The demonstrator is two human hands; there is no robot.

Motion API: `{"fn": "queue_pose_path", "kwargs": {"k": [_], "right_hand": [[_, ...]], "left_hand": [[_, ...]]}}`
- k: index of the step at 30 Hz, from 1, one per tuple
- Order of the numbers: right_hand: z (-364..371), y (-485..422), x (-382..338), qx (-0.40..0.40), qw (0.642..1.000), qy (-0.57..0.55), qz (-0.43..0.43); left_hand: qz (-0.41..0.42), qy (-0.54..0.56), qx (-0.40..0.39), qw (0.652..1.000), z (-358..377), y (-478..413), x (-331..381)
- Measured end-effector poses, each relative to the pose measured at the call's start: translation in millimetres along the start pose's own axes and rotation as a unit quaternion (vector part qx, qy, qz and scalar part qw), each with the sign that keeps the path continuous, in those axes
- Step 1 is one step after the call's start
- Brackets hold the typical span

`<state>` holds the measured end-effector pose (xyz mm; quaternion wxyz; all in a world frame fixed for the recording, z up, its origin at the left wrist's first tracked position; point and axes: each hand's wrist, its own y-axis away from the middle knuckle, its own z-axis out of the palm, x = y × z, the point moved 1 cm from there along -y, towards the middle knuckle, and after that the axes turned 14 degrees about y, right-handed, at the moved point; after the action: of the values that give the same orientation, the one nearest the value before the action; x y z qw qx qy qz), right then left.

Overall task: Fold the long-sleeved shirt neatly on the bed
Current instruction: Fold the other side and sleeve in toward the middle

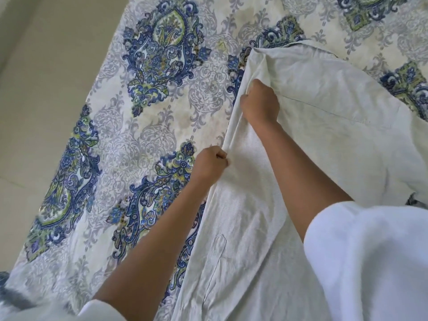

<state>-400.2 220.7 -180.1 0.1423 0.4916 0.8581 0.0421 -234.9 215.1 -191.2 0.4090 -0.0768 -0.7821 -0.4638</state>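
A pale off-white long-sleeved shirt lies spread on the bed, covering its right half, with a chest pocket showing near the bottom. My left hand pinches the shirt's left edge. Farther up the same edge, my right hand grips the cloth in a fist and lifts a fold of it off the bed. The shirt's lower part runs out of view at the bottom, and its right side is hidden behind my white sleeve.
The bed carries a cream sheet with blue and green paisley medallions. Its left edge runs diagonally, with plain beige floor beyond. My own white sleeves fill the lower right corner.
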Motion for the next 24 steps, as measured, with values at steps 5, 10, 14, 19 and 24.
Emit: {"fn": "queue_pose_path", "kwargs": {"k": [5, 10, 14, 19, 24], "right_hand": [[16.2, 2.9, -9.9, 0.010, 0.999, 0.008, -0.039], [22.9, 1.8, -6.5, 0.002, 1.000, -0.007, -0.018], [22.6, 2.2, -4.0, -0.055, 0.996, -0.074, -0.013], [11.4, 33.1, 5.2, -0.122, 0.979, -0.163, -0.017], [22.3, 134.6, 22.1, 0.012, 0.986, -0.138, -0.093]], "left_hand": [[-0.001, 0.011, 0.038, 0.999, -7.2, 12.0, -9.6], [-0.007, -0.015, -0.004, 1.000, -5.7, 22.3, -18.2], [-0.045, -0.037, -0.018, 0.998, -9.3, 34.7, -41.7], [-0.045, -0.061, 0.005, 0.997, -14.4, 49.7, -58.1], [0.000, -0.056, 0.095, 0.994, -6.2, 64.7, -64.4]]}}
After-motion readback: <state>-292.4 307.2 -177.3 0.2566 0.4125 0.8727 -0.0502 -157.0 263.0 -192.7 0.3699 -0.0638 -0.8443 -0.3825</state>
